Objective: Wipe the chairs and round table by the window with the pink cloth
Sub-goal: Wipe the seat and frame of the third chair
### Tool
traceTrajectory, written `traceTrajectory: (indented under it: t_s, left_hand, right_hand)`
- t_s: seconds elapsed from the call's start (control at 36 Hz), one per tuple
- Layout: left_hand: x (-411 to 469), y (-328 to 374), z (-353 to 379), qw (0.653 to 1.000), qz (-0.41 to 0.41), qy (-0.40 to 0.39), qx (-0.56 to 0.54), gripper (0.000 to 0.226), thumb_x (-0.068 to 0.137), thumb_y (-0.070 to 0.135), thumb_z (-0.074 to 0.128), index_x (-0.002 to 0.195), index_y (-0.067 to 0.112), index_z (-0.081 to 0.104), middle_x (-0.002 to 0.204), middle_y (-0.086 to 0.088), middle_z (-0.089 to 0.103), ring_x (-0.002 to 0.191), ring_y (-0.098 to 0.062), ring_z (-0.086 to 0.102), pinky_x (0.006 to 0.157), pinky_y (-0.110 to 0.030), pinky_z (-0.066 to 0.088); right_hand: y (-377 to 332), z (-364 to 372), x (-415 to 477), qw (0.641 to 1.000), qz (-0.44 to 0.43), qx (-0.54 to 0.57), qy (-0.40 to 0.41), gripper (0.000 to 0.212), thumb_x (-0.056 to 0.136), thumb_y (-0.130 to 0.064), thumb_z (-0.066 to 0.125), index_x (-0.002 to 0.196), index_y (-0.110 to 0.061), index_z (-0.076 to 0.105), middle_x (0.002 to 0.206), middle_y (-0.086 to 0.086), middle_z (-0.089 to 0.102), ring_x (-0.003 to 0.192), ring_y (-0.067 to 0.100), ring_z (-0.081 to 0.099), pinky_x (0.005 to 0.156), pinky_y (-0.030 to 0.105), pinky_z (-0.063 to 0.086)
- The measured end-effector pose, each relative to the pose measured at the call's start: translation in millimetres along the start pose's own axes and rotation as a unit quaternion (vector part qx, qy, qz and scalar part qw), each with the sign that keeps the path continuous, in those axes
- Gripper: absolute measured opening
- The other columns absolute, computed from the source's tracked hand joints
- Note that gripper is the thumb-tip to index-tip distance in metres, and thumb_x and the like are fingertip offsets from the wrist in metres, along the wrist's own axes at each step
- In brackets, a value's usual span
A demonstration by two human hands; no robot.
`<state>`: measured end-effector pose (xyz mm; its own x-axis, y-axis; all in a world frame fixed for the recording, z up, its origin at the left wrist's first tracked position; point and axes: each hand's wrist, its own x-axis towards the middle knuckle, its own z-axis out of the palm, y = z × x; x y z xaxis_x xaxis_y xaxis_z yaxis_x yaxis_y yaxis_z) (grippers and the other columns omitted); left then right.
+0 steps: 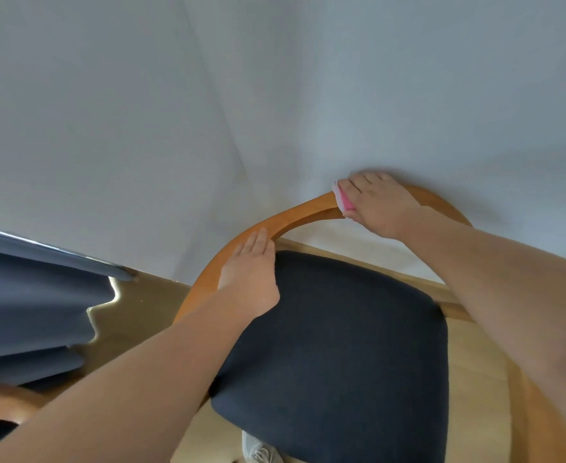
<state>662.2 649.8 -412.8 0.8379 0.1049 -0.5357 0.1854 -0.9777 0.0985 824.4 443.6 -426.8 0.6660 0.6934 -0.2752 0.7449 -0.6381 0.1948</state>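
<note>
- Closest to the viewer, the person's bare left forearm (pixel 124 379) reaches up from the bottom left corner, and the right forearm (pixel 509 279) comes in from the right edge.
- At far left, a dark blue curtain (pixel 24 295) hangs in folds down to the floor (pixel 141 312), with bright light along its hem.
- Low in the left corner, a curved wooden piece (pixel 4 401) shows; what it belongs to cannot be told.
- Left of centre, the left hand (pixel 248 272) lies flat, fingers straight and together, holding nothing and resting on the chair's curved wooden rail (pixel 301 212).
- At centre, the chair (pixel 208 279) has a dark padded seat (pixel 341 345), ringed by the rail.
- Below the seat's front edge, a grey shoe (pixel 258 451) stands on the pale floor.
- Right of centre, the right hand (pixel 381 205) bends its fingers over the pink cloth (pixel 343 198), holding it against the top of the rail at the chair's back.
- The cloth is mostly covered, with only its edge showing beside the fingers.
- Behind everything, a plain white wall (pixel 208 95) fills the upper part, touching or just behind the chair back.
</note>
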Motion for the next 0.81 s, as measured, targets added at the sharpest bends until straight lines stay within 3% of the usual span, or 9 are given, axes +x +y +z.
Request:
traceTrajectory:
  t_s: [0.08,0.22,0.44,0.56,0.69,0.81]
  left_hand:
    - [21.5,31.5,-11.1,0.997,0.065,0.016,-0.024,0.081,0.089,0.011,0.050,0.153,0.017,0.000,0.160,0.001,-0.012,0.147,-0.016,-0.004,0.117,-0.031,0.006]
    - [57.3,65.0,-21.5,0.994,0.099,0.007,-0.040,0.090,0.084,0.008,0.051,0.152,0.015,-0.008,0.159,0.000,-0.013,0.146,-0.014,-0.007,0.117,-0.030,0.004]
    - [65.6,78.0,-19.3,0.995,0.064,-0.047,-0.060,0.101,0.079,0.004,0.055,0.151,0.020,-0.014,0.157,0.006,-0.022,0.146,-0.011,-0.001,0.111,-0.031,0.033]
    - [65.4,76.8,-21.7,0.995,0.064,-0.055,-0.059,0.101,0.079,0.004,0.055,0.150,0.023,-0.015,0.155,0.010,-0.025,0.146,-0.010,0.001,0.111,-0.031,0.033]
    - [63.4,75.8,-24.0,0.995,0.069,-0.047,-0.049,0.099,0.082,0.005,0.053,0.150,0.026,-0.014,0.156,0.013,-0.023,0.141,-0.013,0.026,0.093,-0.025,0.047]
    - [64.3,76.9,-21.4,0.996,0.064,-0.038,-0.043,0.099,0.082,0.006,0.054,0.150,0.026,-0.015,0.156,0.013,-0.023,0.140,-0.013,0.029,0.086,-0.022,0.045]
  right_hand:
    - [-1.1,1.2,0.9,1.000,-0.001,0.000,0.007,0.052,0.102,-0.043,0.037,0.142,-0.012,0.028,0.135,0.009,0.047,0.125,0.027,0.046,0.107,0.039,0.036]
    - [0.8,6.3,2.7,1.000,-0.004,0.007,0.026,0.053,0.102,-0.042,0.037,0.144,-0.011,0.028,0.137,0.008,0.047,0.125,0.026,0.046,0.107,0.038,0.035]
    - [10.9,14.4,-2.9,0.998,0.000,0.029,0.050,0.053,0.100,-0.043,0.042,0.141,-0.011,0.033,0.130,0.008,0.051,0.117,0.026,0.050,0.101,0.037,0.038]
    - [20.3,19.3,-11.0,0.997,0.023,0.059,0.048,0.054,0.099,-0.045,0.040,0.142,-0.013,0.030,0.136,0.007,0.047,0.125,0.026,0.046,0.107,0.039,0.036]
    - [34.2,27.1,-28.2,0.995,0.060,0.074,0.038,0.063,0.101,-0.047,0.036,0.150,-0.011,0.019,0.150,0.009,0.036,0.137,0.028,0.036,0.115,0.041,0.029]
    - [41.5,32.0,-45.7,0.989,0.094,0.102,0.044,0.068,0.100,-0.045,0.039,0.151,-0.008,0.016,0.151,0.011,0.034,0.139,0.029,0.034,0.117,0.041,0.026]
